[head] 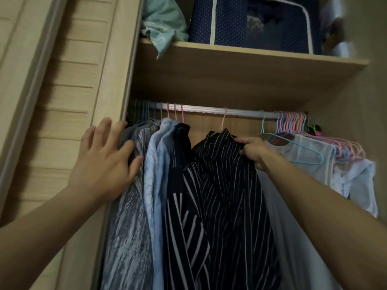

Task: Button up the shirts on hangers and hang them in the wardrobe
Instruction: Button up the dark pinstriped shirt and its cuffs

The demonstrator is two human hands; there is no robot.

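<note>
Two hands, right hand (254,152) gripping one striped shirt (226,197), left hand (104,160) flat

We cannot see the fingertips of the right hand (254,152); they curl behind the shoulder of the black striped shirt (226,185), whose hem runs off the bottom edge; whether it is buttoned we cannot tell; left of that shirt, the left hand (104,155) covers the shoulders of the grey garments (129,206); above it, the navy storage box (230,19) is cut by the top edge; right of the box, a pale bundle (335,26) is blurred.
</note>
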